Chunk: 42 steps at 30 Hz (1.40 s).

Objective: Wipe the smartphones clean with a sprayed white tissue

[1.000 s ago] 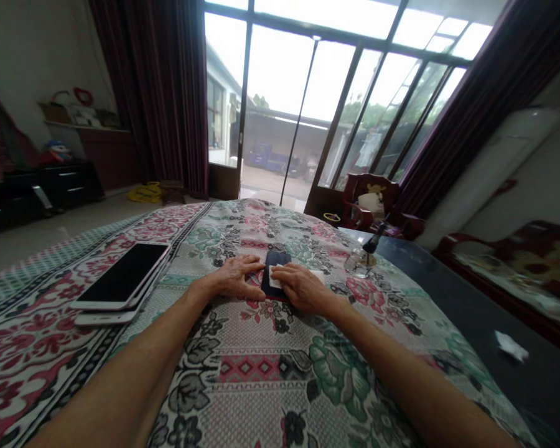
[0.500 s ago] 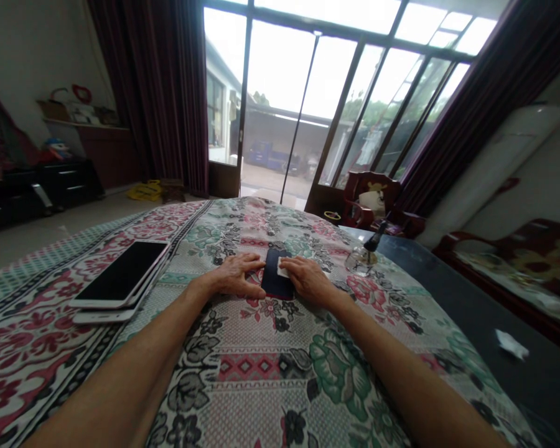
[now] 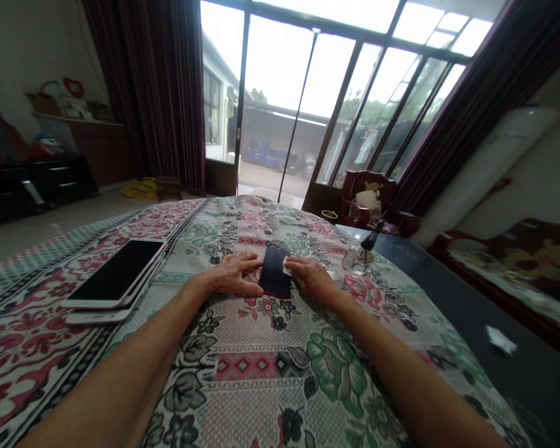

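A dark phone with a reddish lower edge lies on the patterned tablecloth between my hands. My left hand rests at the phone's left side, fingers spread, with fingertips and thumb at its edge. In my right hand a small white tissue is pinched, and it lies at the phone's right edge. Part of the tissue is hidden under the fingers. Off to the left, several phones are stacked, a white-framed phone with a black screen on top.
Right of my right hand stands a clear glass bottle with a black top. A crumpled white tissue lies on the dark surface at the right. Beyond the table are a wooden chair and glass doors.
My right hand has slid the tissue rightward from the phone's face to its right edge, uncovering more of the dark surface. My left hand stays at the left side.
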{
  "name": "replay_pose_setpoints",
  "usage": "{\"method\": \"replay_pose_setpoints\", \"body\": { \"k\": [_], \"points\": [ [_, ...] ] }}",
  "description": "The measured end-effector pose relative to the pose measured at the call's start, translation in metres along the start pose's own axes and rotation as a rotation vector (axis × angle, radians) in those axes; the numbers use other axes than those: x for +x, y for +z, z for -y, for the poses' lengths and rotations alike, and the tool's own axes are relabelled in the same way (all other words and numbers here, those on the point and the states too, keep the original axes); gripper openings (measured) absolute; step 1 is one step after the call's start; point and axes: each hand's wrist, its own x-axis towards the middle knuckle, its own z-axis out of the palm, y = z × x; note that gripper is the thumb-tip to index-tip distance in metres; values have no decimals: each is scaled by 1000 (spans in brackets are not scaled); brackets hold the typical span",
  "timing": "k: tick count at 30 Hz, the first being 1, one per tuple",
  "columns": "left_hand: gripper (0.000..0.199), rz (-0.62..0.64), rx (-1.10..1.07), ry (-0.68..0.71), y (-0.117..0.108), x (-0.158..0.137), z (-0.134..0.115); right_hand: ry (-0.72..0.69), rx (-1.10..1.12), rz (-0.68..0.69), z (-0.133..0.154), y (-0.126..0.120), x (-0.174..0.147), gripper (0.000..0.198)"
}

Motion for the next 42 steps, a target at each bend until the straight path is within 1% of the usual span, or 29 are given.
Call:
{"method": "replay_pose_setpoints", "body": {
  "k": [3,10,13,18,21,25,29,32,34,37,42],
  "points": [
    [80,-1,0,-10,0,0,0,-14,-44,60,11,-10,-4,28],
    [82,-3,16,-22,-1,-1,-4,16,-135,232,40,-34,-9,22],
    [83,4,27,-25,-1,-1,-4,-12,-120,264,51,-40,-13,22],
    [80,-7,26,-18,-1,-1,-3,-39,-120,272,64,-43,-17,25],
    [80,-2,23,-25,-1,-1,-4,-27,-159,250,60,-40,-14,27],
    [84,9,20,-26,-2,-1,-5,2,-194,222,42,-31,-5,23],
    [80,-6,11,-18,1,1,-1,15,-173,164,25,-21,1,23],
    [80,-5,9,-22,4,3,2,30,-141,103,18,-14,3,24],
    [81,-8,10,-20,5,4,4,42,-142,83,16,-11,3,23],
    [82,-10,17,-14,5,4,5,33,-159,94,18,-12,4,24],
    [83,-4,23,-18,3,2,2,8,-144,161,29,-26,1,22]
  ]
}}
